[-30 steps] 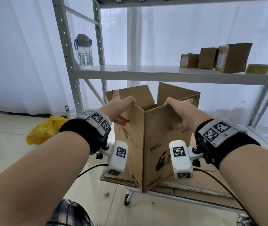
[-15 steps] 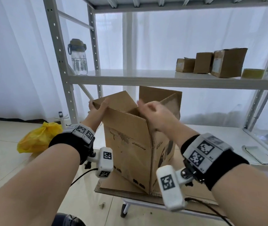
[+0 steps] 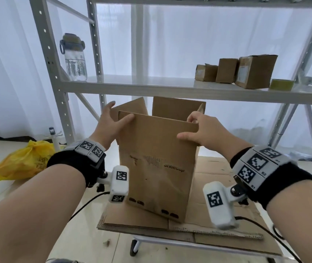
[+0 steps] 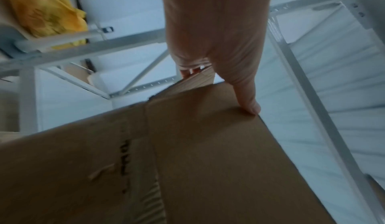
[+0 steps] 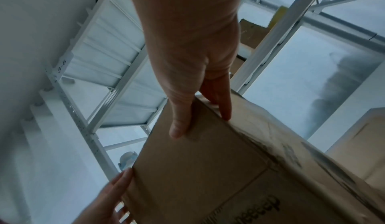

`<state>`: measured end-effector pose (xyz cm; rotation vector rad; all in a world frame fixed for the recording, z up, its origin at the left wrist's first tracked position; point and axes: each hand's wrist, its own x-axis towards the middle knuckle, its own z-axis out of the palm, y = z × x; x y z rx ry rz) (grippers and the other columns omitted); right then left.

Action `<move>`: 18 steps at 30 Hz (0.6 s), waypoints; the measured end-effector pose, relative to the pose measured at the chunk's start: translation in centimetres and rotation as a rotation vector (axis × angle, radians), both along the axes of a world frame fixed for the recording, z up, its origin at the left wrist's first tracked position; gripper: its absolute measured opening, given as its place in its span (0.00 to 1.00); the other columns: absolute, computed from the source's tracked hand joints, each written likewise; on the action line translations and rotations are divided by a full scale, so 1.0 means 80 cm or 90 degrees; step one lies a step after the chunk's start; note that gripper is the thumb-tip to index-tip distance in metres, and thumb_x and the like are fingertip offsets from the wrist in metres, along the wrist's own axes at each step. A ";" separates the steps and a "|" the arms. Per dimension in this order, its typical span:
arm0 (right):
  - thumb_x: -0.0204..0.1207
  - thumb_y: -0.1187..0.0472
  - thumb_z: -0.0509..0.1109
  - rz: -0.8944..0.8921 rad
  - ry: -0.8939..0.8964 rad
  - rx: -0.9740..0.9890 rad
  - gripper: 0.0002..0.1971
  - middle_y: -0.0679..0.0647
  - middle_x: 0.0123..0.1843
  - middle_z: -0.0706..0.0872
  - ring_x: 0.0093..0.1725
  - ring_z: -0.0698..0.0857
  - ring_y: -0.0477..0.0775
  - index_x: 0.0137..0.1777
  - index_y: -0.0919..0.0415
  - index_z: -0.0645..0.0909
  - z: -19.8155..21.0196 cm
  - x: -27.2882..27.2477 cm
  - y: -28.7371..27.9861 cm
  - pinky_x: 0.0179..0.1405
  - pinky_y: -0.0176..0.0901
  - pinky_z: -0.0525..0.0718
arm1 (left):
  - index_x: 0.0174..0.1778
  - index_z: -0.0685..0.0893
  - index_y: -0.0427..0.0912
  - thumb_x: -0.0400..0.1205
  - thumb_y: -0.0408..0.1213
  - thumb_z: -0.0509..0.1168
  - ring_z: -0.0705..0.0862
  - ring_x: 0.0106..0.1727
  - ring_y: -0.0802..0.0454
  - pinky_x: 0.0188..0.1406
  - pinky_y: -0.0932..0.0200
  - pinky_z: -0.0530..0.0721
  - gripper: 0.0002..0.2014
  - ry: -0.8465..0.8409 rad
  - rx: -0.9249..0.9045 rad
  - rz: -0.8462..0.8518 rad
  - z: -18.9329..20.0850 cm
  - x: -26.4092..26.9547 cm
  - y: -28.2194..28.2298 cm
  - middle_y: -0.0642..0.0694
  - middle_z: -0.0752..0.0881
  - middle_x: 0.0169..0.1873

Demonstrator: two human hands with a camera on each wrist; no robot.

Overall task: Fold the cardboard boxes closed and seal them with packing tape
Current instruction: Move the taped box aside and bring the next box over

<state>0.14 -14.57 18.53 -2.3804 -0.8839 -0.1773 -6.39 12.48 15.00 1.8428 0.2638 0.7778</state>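
Observation:
A tall brown cardboard box (image 3: 157, 168) stands upright on flattened cardboard, its broad printed face toward me and its top flaps standing up. My left hand (image 3: 111, 122) grips the near flap's left top corner, thumb on the front, fingers behind. My right hand (image 3: 198, 130) grips the right top corner the same way. In the left wrist view the thumb (image 4: 248, 102) presses the box (image 4: 187, 161) edge. In the right wrist view thumb and fingers (image 5: 220, 99) pinch the flap of the box (image 5: 208, 170). A roll of packing tape (image 3: 281, 84) lies on the shelf at right.
Flattened cardboard (image 3: 217, 223) covers a low wheeled platform. A metal rack shelf (image 3: 151, 86) just above the box carries three small sealed boxes (image 3: 236, 72) and a water bottle (image 3: 74, 57). A yellow plastic bag (image 3: 24, 162) lies on the floor at left.
The box has been turned from corner-on to its broad face toward me. Both hands have shifted onto the top corners of the near flap.

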 end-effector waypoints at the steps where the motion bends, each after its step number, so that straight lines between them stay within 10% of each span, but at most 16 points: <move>1: 0.71 0.47 0.77 -0.009 0.000 -0.002 0.20 0.52 0.53 0.81 0.48 0.82 0.52 0.55 0.53 0.73 0.001 0.003 -0.004 0.42 0.40 0.83 | 0.76 0.66 0.51 0.74 0.52 0.73 0.75 0.64 0.53 0.56 0.61 0.75 0.36 -0.007 0.054 -0.002 0.007 0.006 -0.007 0.49 0.73 0.67; 8: 0.79 0.53 0.71 -0.041 -0.009 -0.092 0.13 0.56 0.58 0.83 0.53 0.82 0.56 0.59 0.56 0.75 0.007 0.006 -0.013 0.54 0.47 0.84 | 0.50 0.82 0.39 0.79 0.45 0.70 0.81 0.46 0.49 0.37 0.63 0.74 0.13 0.191 0.403 -0.066 0.041 0.006 -0.020 0.47 0.82 0.41; 18: 0.84 0.58 0.63 0.102 -0.081 -0.066 0.08 0.56 0.61 0.83 0.53 0.83 0.56 0.61 0.54 0.72 0.005 -0.048 0.107 0.53 0.41 0.80 | 0.47 0.89 0.35 0.78 0.41 0.71 0.78 0.32 0.53 0.31 0.60 0.72 0.11 0.199 0.406 0.165 0.052 -0.126 0.059 0.48 0.81 0.29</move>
